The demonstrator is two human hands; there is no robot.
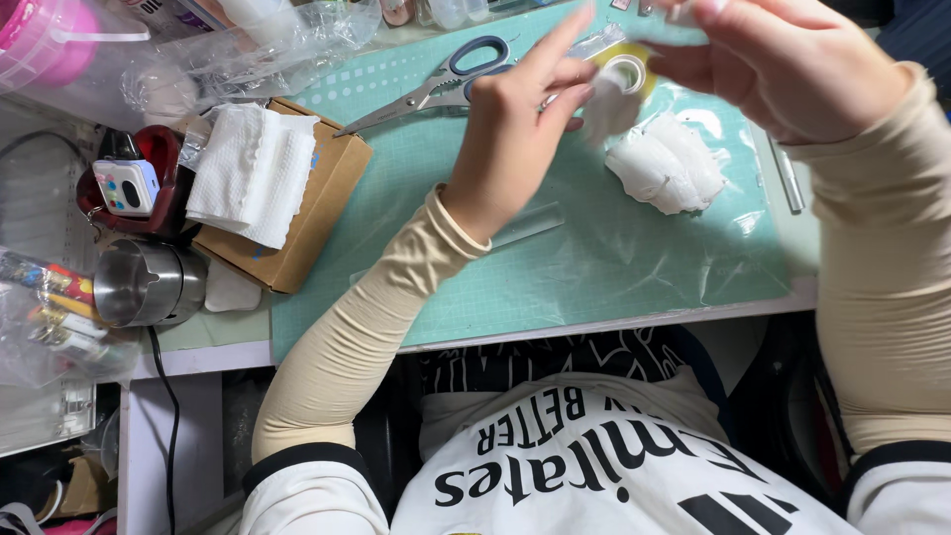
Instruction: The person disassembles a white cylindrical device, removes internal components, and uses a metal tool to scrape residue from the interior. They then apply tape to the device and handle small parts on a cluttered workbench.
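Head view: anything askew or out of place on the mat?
Nothing spilled or damaged. The scissors lie open at the cutting mat's far edge. Folded paper towels sit skewed on a cardboard box overhanging the mat's left edge. Both hands, left and right, work a tape roll.

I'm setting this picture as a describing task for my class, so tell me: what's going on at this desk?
A person sits at a desk with a green cutting mat. The left hand and right hand are raised over the mat, working a roll of tape between them; the motion is blurred, so the exact grip is unclear. A white wrapped bundle lies on the mat under the hands. Scissors lie further back, and folded paper towels rest on a cardboard box to the left.
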